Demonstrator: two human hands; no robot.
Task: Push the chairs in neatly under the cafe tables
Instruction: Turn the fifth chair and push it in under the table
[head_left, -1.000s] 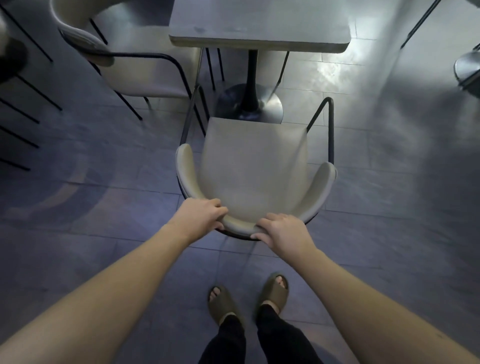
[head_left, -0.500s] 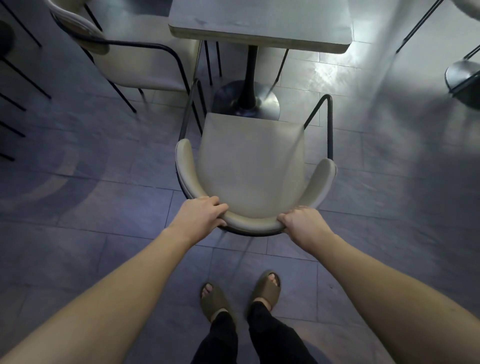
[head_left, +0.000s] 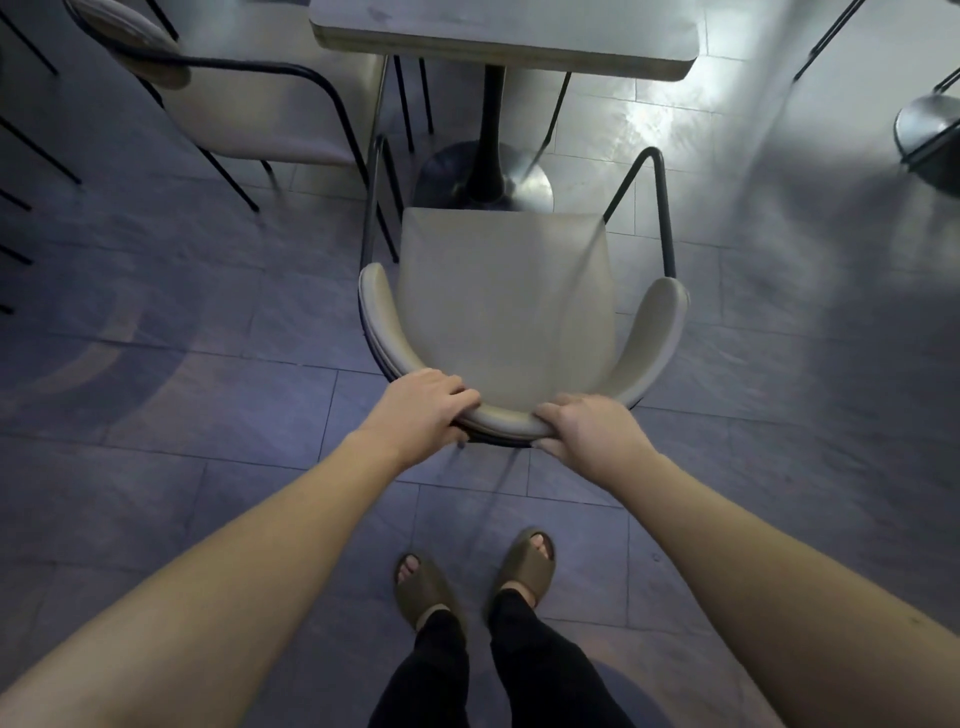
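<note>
- The backrest rim is gripped by the left hand (head_left: 422, 405) at 7 o'clock of the seat, fingers curled over the top edge.
- The same rim is clamped by the right hand (head_left: 587, 427) at 5 o'clock, thumb tucked underneath.
- The chair (head_left: 504, 312) is found dead centre, seat fully exposed, its front edge just short of the table (head_left: 504, 36) at 12 o'clock.
- The pedestal base (head_left: 483, 179) is seen just beyond the seat front; the front legs should be steered to either side of it, it is judged.
- An even push from both hands is called for, so the chair is kept square to the table edge and not swung.
- A low, steady shove is advised; the metal legs may well judder on the tiled floor (head_left: 182, 415).
- The armrest loops could catch the tabletop, so that clearance should be watched.
- Count: two hands on one chair; a second chair (head_left: 249, 104) at 10 o'clock, partly tucked; one table in full view; another pedestal foot (head_left: 930, 127) glimpsed at 2 o'clock.
</note>
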